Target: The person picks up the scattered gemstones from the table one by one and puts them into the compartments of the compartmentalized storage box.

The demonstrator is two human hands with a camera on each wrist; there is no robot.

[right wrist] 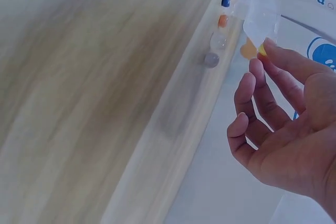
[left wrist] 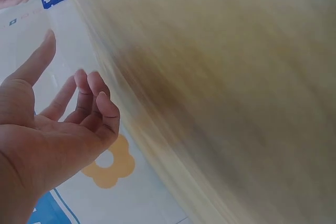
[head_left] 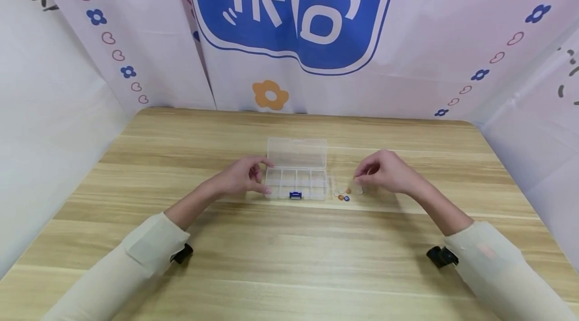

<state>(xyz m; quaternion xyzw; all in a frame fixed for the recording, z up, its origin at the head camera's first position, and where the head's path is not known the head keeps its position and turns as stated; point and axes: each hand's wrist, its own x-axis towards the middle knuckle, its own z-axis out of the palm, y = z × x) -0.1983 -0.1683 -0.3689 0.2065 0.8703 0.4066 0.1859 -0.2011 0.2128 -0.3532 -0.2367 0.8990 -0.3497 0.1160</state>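
Picking up, seemingly: right hand (head_left: 383, 172) pinches yellow bead (right wrist: 262, 50), left hand (head_left: 242, 175) grips box (head_left: 296, 183) at nine o'clock; carrying wants steadiness.

One box (head_left: 318, 192), one blue clasp (head_left: 295, 195), at least six beads (right wrist: 211, 60) show.

Inspector: From where is the head camera looking?
Technician: It is viewing from farthest back, facing forward and down over the table (head_left: 289, 260), and is covering both far corners.
Inspector: And the wrist cameras?
Technician: Both are looking from close in, rolled, so the far edge is running diagonally. The left hand (left wrist: 65, 137) is filling its own view's left side; the right hand (right wrist: 296, 135), its view's right.
Inspector: What are views sharing?
Technician: Head and left wrist are sharing the blue clasp (head_left: 295, 194); head and right wrist, the beads (right wrist: 223, 21). All three are catching the orange flower (head_left: 270, 105) beyond the far edge.
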